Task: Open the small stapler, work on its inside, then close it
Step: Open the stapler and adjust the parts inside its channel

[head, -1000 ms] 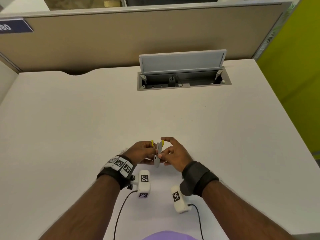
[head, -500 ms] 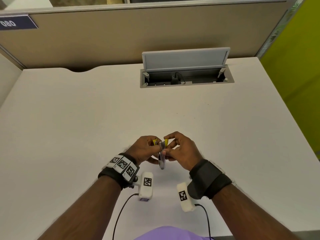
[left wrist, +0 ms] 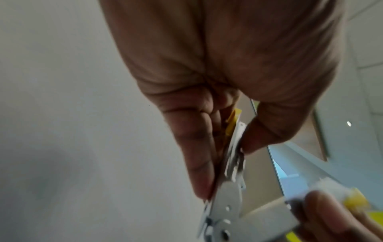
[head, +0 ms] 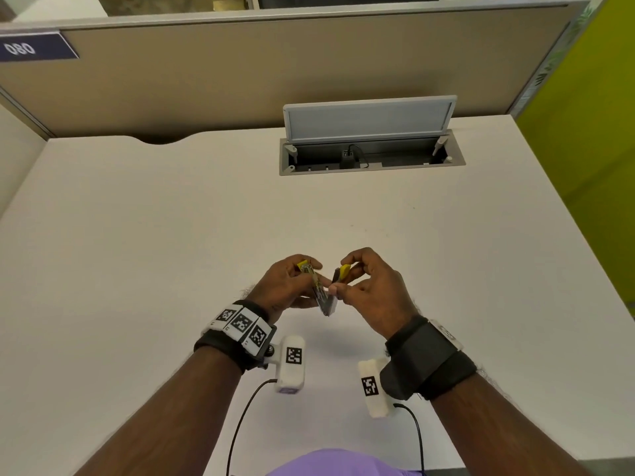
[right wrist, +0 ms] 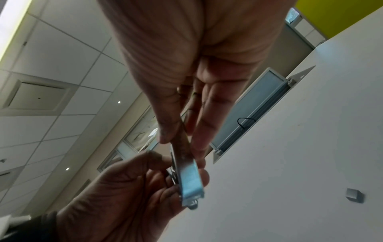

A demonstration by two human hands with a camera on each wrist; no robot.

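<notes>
A small metal stapler (head: 324, 298) with yellow tips is held above the white desk (head: 171, 235), spread open in a V hinged at the near end. My left hand (head: 292, 286) pinches the left arm, whose yellow end (head: 304, 266) shows at my fingertips. My right hand (head: 364, 283) pinches the right arm with its yellow tip (head: 344, 271). In the left wrist view my left hand's fingers (left wrist: 199, 155) and thumb clamp the metal rail (left wrist: 234, 157). In the right wrist view my right hand's fingers (right wrist: 172, 127) grip the silver arm (right wrist: 188, 176).
An open cable hatch (head: 371, 146) with a raised lid sits in the desk at the back. A beige partition (head: 275, 70) runs behind it and a green wall (head: 591, 115) stands at the right. Sensor cables (head: 240, 424) trail from my wrists over the desk.
The stapler's two arms have spread apart from nearly together into a wider V. My hands have drifted slightly apart with them.
</notes>
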